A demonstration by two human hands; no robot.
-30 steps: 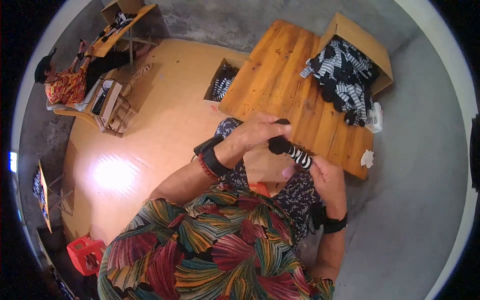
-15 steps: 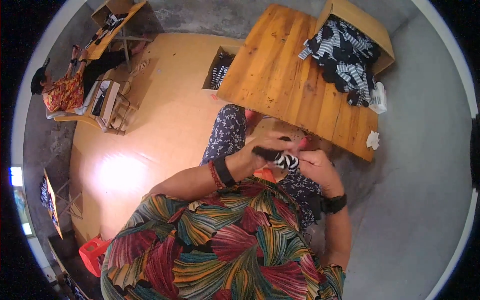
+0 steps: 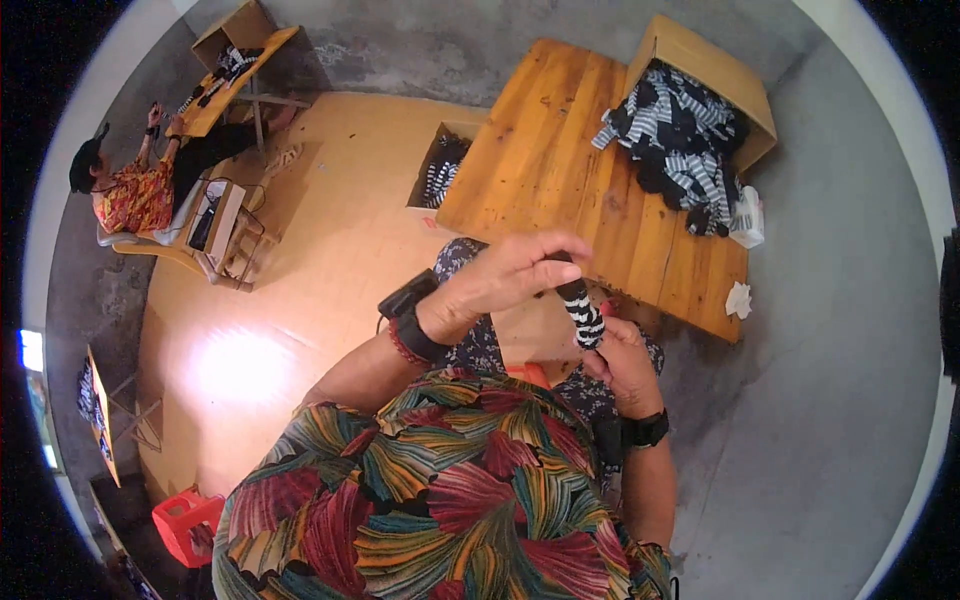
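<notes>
A slim black-and-white striped knit piece (image 3: 583, 312), like a sock or glove, stretches between my hands above my lap. My left hand (image 3: 520, 272) has its thumb and fingers around the piece's plain black upper end. The lower striped end is pinched in my right hand (image 3: 625, 362), whose fingers are partly hidden by the knit. Past my hands, a pile of striped and black knit pieces (image 3: 680, 140) spills from a cardboard box (image 3: 700, 50) lying on its side on the wooden table (image 3: 540, 130).
A white packet (image 3: 748, 218) and a crumpled tissue (image 3: 738, 300) lie by the table's right edge. On the floor left of it stands an open carton (image 3: 425, 180) of striped pieces. A red stool (image 3: 185, 525) is at lower left; a co-worker (image 3: 135, 195) sits at another table.
The knit piece has turned from bunched and sideways to more upright and drawn out. My left hand has risen to its black top; my right hand has moved slightly down.
</notes>
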